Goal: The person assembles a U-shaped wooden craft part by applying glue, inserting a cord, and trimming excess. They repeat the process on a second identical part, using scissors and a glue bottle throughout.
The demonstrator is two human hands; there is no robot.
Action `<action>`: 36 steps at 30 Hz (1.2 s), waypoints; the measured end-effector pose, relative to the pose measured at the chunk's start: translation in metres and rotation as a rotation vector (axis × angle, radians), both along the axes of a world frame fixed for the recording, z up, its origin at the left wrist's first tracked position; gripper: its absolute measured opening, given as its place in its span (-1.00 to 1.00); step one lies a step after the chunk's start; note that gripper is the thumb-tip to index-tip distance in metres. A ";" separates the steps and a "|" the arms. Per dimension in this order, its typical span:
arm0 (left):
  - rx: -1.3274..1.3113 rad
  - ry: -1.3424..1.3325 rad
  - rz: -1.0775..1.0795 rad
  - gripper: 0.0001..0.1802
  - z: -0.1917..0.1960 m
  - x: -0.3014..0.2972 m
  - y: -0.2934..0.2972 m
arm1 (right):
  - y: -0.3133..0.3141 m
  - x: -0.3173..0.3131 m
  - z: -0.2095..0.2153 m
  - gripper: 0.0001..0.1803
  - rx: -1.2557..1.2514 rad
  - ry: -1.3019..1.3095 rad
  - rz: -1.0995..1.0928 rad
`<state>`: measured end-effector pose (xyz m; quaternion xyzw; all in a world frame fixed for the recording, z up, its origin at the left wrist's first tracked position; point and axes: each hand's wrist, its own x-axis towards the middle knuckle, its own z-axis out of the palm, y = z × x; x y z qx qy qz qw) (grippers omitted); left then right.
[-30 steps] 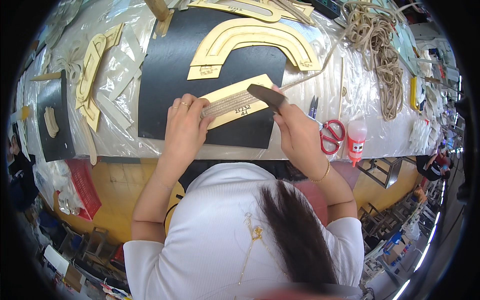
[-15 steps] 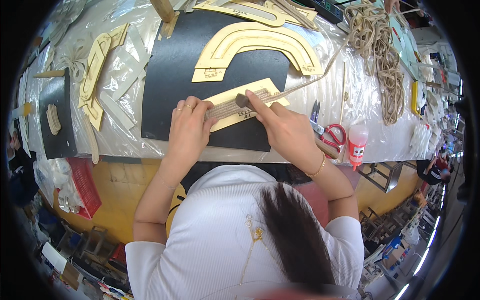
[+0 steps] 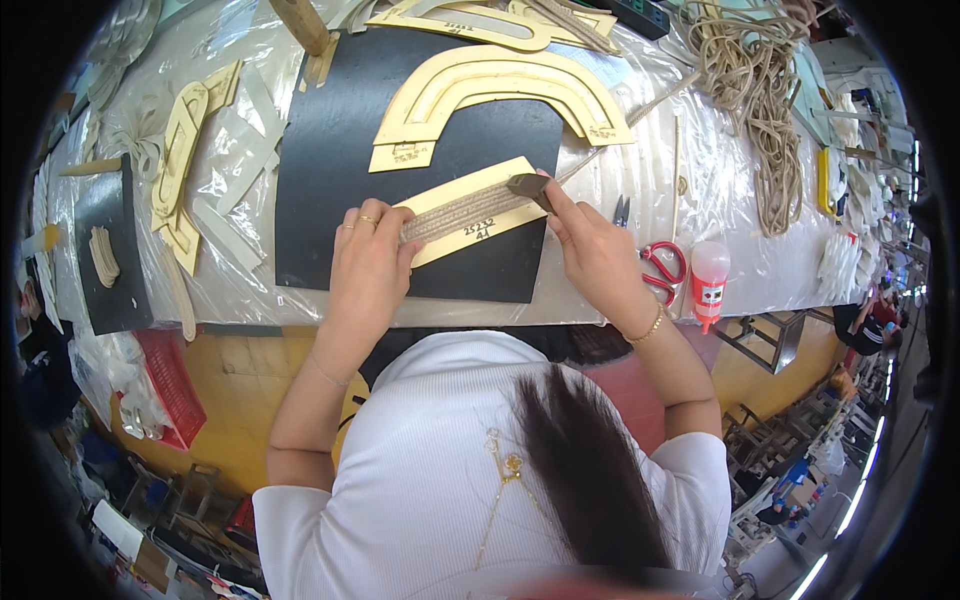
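Note:
A pale yellow template board (image 3: 518, 170) lies slanted on a black mat (image 3: 310, 215). Rows of beige braided cord (image 3: 462, 212) run side by side along it. My left hand (image 3: 368, 258) is closed on the left end of these cord rows, thumb and fingers holding them against the board. In my right hand (image 3: 600, 255) is a hammer (image 3: 530, 187), gripped close to its dark head, which rests at the right end of the rows. Most of its handle is hidden under the hand. A length of cord trails from there toward the upper right.
Beyond the board lies a curved yellow template (image 3: 500, 75). Red-handled scissors (image 3: 662, 270) and a red-and-clear squeeze bottle (image 3: 711, 280) are right of my hand. A heap of cord (image 3: 765, 120) fills the far right. More templates (image 3: 190, 150) and a small black mat (image 3: 105, 230) sit left.
My right hand and the hammer head have moved right along the cord rows to their right end. My left hand keeps its hold, shifted slightly.

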<state>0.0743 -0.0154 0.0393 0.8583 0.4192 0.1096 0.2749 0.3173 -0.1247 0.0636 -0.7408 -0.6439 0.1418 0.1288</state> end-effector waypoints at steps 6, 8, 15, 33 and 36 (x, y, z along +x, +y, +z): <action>-0.034 -0.032 0.034 -0.65 -0.001 -0.003 -0.003 | -0.013 0.000 0.000 -0.31 0.294 0.054 0.052; -0.019 -0.029 0.042 -0.64 -0.001 -0.004 -0.002 | -0.014 -0.004 0.002 -0.28 0.102 -0.013 0.041; -0.070 -0.014 0.139 -0.59 -0.004 -0.013 -0.003 | 0.002 -0.033 0.008 -0.35 0.087 0.042 0.143; -0.041 -0.015 0.013 -0.61 0.001 0.005 0.001 | -0.017 -0.031 -0.023 -0.59 0.319 0.193 0.262; -0.001 -0.003 -0.035 -0.66 0.002 0.005 0.005 | -0.008 -0.030 -0.034 -0.60 0.416 0.177 0.261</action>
